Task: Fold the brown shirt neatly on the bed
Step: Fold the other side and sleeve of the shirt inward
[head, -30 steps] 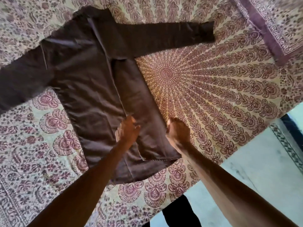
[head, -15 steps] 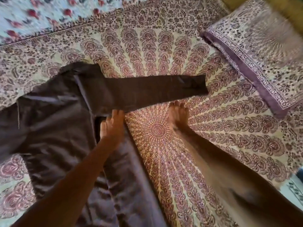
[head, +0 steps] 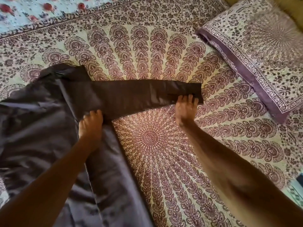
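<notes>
Brown shirt (head: 41, 128) lies spread on the bed (head: 147, 54), left side. Left hand (head: 91, 126), flat and released, pins the root of the sleeve (head: 139, 95). Right hand (head: 185, 110), likewise unclenched, touches the cuff (head: 193, 90). Advised: hold root, carry cuff squarely across.

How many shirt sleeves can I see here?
1: the sleeve stretches right across the bedspread, right hand touching its cuff. The other may be hidden off-frame left.

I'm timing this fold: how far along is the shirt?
Early. Done: one side of the shirt looks folded in. In hand: the left hand touches the base of the sleeve, the right hand its cuff. Left: the sleeve lies stretched across the bed; it and the remaining folds are undone.
</notes>
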